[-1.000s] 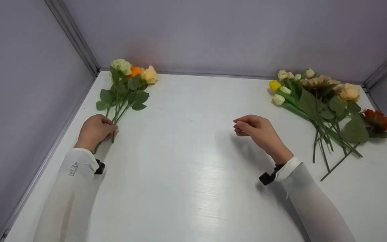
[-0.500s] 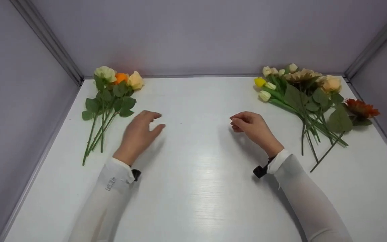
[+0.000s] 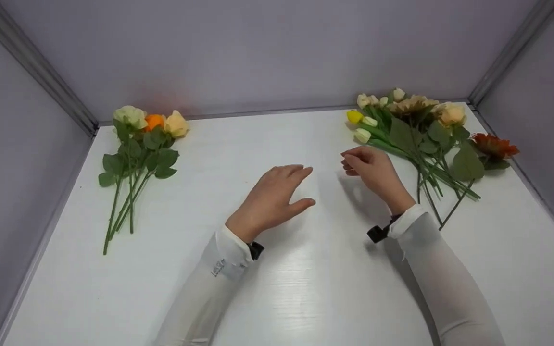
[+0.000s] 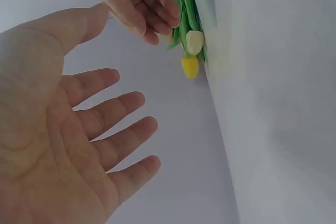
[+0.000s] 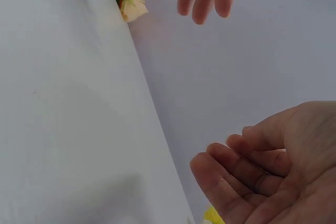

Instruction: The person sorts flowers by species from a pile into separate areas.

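Observation:
My left hand (image 3: pixel 273 199) hovers over the middle of the table, its fingers spread and the palm bare in the left wrist view. To its right hangs my right hand (image 3: pixel 378 177), fingers loosely curled and thumb near the fingertips, with nothing in it. Just beyond the right hand lies a pile of flowers: white tulips (image 3: pixel 362 135), a yellow tulip (image 3: pixel 354 116), a peach rose (image 3: pixel 451 114) and a rust-red flower (image 3: pixel 495 145). At the far left lie a pale green rose (image 3: pixel 131 117), an orange flower (image 3: pixel 154 122) and a cream rose (image 3: pixel 176 124), their stems toward me.
The white table (image 3: pixel 128 293) meets a grey-lilac back wall (image 3: pixel 267 57) and side walls. Metal corner posts rise at the back left and back right. Part of the right pile's stems is hidden behind my right forearm (image 3: pixel 445 274).
My left hand has let go of a stem in the left group and moved right to the middle. The right hand keeps its pose. The head view has swung slightly right.

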Demonstrator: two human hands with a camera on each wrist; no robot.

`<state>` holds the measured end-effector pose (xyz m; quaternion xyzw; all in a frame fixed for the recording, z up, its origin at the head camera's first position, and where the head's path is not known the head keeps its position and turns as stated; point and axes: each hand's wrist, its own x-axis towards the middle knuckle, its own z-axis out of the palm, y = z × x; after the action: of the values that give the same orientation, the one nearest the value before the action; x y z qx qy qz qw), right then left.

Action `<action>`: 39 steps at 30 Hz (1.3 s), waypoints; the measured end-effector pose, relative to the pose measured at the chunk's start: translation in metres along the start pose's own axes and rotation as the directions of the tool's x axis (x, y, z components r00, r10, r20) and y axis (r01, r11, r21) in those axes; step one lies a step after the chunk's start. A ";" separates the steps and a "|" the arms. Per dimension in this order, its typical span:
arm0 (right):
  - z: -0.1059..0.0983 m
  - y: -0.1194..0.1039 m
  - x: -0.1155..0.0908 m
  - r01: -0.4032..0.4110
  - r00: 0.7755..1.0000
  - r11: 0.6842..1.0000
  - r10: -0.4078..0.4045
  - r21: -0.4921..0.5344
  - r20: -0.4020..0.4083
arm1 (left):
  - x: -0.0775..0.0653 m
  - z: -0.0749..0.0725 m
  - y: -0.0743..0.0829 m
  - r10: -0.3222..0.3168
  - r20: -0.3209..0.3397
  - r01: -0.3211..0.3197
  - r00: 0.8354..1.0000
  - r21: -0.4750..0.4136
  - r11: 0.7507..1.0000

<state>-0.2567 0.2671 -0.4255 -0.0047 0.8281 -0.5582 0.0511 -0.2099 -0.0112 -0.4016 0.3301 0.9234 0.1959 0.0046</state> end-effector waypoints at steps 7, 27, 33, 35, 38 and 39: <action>-0.064 0.004 0.001 -0.051 0.997 0.991 0.044 -0.127 -0.059 | -0.003 0.010 0.016 0.051 0.034 -0.053 0.998 0.033 0.998; -0.172 0.051 0.006 -0.309 0.936 0.817 0.171 -0.487 -0.308 | -0.004 0.032 0.030 0.119 0.133 -0.135 0.984 0.117 0.984; -0.172 0.058 0.005 -0.353 0.923 0.810 0.217 -0.469 -0.319 | -0.004 0.036 0.032 0.125 0.151 -0.143 0.981 0.112 0.983; -0.172 0.061 0.004 -0.378 0.911 0.835 0.257 -0.399 -0.323 | -0.004 0.036 0.033 0.124 0.159 -0.143 0.979 0.113 0.983; -0.176 0.068 0.004 -0.425 0.883 0.868 0.335 -0.257 -0.328 | -0.004 0.037 0.033 0.125 0.164 -0.145 0.979 0.115 0.983; -0.176 0.070 0.004 -0.446 0.868 0.874 0.372 -0.190 -0.327 | -0.004 0.037 0.033 0.126 0.163 -0.145 0.979 0.116 0.983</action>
<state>-0.2729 0.4564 -0.4253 0.2449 0.8744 -0.4160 0.0502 -0.1813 0.0231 -0.4240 0.4061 0.9062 0.1103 0.0418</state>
